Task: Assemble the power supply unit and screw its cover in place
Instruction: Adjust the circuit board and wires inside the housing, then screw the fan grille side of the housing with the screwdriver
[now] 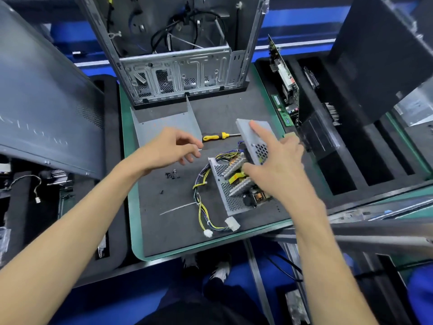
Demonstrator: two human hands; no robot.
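Observation:
The open power supply base (226, 191), a perforated metal tray with heatsinks and a circuit board, lies on the dark mat (178, 228). Its yellow and black cable bundle (203, 207) trails toward me and ends in white plugs. My right hand (278, 167) grips a tilted grey metal part (255, 139) with a honeycomb vent, lifted just above the base's far end. My left hand (171, 150) hovers open over the mat, fingers spread and empty. A bent grey cover plate (164, 123) lies behind my left hand. A yellow-handled screwdriver (218, 136) lies beside it. Small black screws (172, 175) are scattered on the mat.
An empty computer case (178, 73) stands upright at the mat's far edge. A grey side panel (44, 102) leans at the left. At the right, circuit boards (284, 83) stand in a black slotted foam tray (365, 160). A white cable tie (178, 208) lies on the mat.

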